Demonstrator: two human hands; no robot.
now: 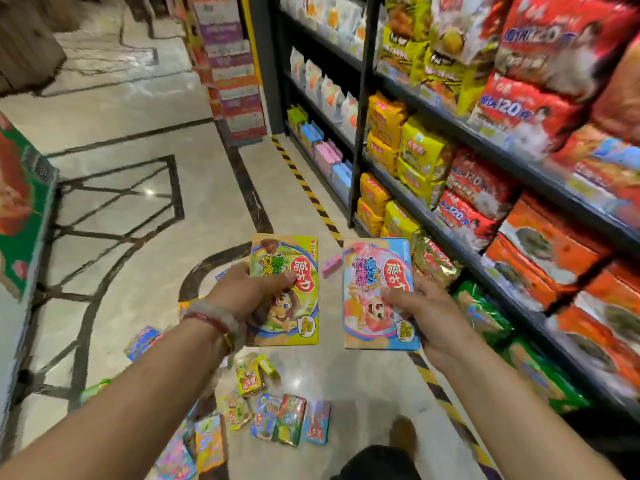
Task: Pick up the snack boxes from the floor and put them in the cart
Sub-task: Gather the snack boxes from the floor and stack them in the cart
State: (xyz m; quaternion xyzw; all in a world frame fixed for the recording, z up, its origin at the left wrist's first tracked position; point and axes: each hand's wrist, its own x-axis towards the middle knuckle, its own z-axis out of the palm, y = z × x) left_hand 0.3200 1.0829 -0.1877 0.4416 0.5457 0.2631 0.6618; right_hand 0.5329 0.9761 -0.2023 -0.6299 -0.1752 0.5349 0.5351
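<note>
— So, what is each hand carrying?

— Left hand (249, 292) grips a yellow box (289, 292), fingers curled round its near edge, thumb on the face. Right hand (429, 313) holds a blue box (375, 292) the same way, thumb on the front, fingers behind. Both boxes are up in the air, side by side, apart from each other.

— And the rest?

— More boxes (277, 410) lie scattered on the floor (138, 237) at 6 o'clock, below the hands, with a pink one (331, 264) at 12 o'clock between the two held boxes. Shelves (450, 133) of snack packs run along 3 o'clock.

— Where's the cart?

— I can't tell. Something green-sided (24, 202) stands at 9 o'clock, but whether that is the cart isn't clear.

— So how should this step go?

— My judgement: keep both grips firm, thumbs flat so the thin card doesn't buckle, turn toward the cart, and lower each box in flat rather than dropping it. Step around the pile at 6 o'clock; a foot (403, 434) is already near it, and treading on a box would crush it.
</note>
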